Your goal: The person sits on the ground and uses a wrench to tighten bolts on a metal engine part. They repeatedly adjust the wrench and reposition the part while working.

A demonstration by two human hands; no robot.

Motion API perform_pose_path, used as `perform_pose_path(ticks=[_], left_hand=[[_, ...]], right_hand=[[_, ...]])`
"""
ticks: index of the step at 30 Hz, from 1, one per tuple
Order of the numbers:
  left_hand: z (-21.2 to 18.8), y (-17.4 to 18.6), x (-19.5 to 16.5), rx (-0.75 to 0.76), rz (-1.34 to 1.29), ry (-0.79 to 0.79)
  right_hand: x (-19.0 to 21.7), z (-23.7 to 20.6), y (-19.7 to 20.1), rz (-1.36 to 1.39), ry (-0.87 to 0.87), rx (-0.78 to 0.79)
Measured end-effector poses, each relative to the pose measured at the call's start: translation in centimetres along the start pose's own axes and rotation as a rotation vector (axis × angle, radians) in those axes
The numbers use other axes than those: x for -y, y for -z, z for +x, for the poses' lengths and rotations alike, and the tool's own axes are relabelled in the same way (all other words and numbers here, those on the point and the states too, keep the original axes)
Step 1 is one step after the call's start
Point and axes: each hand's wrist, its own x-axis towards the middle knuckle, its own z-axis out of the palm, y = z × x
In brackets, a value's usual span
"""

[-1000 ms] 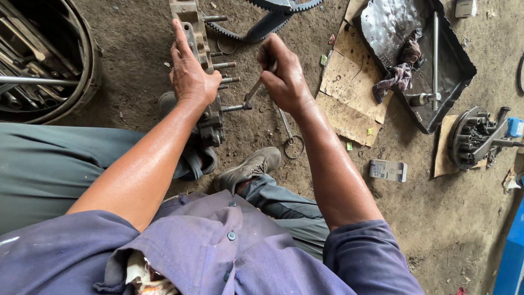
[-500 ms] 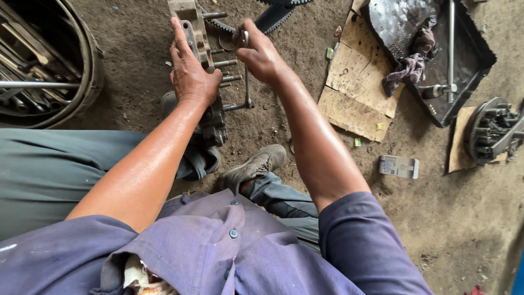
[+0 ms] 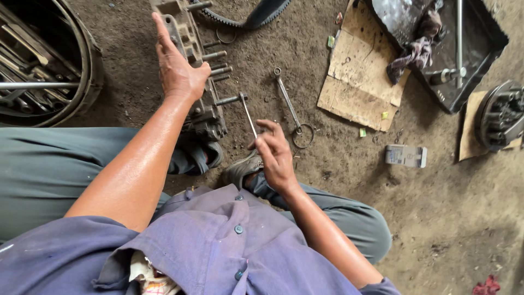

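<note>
I sit on the dirt floor with a grey metal engine casting (image 3: 196, 82) in front of my legs; several threaded studs stick out of its right side. My left hand (image 3: 177, 68) lies flat on top of the casting, fingers stretched out. My right hand (image 3: 273, 155) is lower down, near my shoe, and its fingertips pinch the near end of a thin socket wrench (image 3: 246, 113). The wrench's far end sits on one of the lower studs. A combination spanner (image 3: 286, 97) lies on the ground just to the right, with a metal ring (image 3: 303, 135) at its near end.
A round tub of tools (image 3: 82, 71) stands at the left. A toothed belt (image 3: 245, 19) lies at the top. To the right are cardboard (image 3: 360, 71), a black tray (image 3: 480, 60) with a rag, a round clutch part (image 3: 499, 114) and a small box (image 3: 405, 155).
My right hand has come down from the upper studs towards my body and now holds the wrench handle's near end. My left hand stays on the casting.
</note>
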Motion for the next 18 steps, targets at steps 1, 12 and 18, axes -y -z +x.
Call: perform_pose_path(ticks=[1, 12, 18], left_hand=[[-0.1, 0.1, 0.2, -0.040, 0.005, -0.076], [-0.6, 1.2, -0.5, 0.000, 0.001, 0.003], [-0.8, 1.6, -1.2, -0.032, -0.021, -0.046]], right_hand=[[-1.5, -0.8, -0.2, 0.076, -0.127, 0.000], [-9.4, 16.3, -2.7, 0.003, -0.821, 0.095], [-2.3, 22.7, -3.5, 0.329, -0.435, -0.210]])
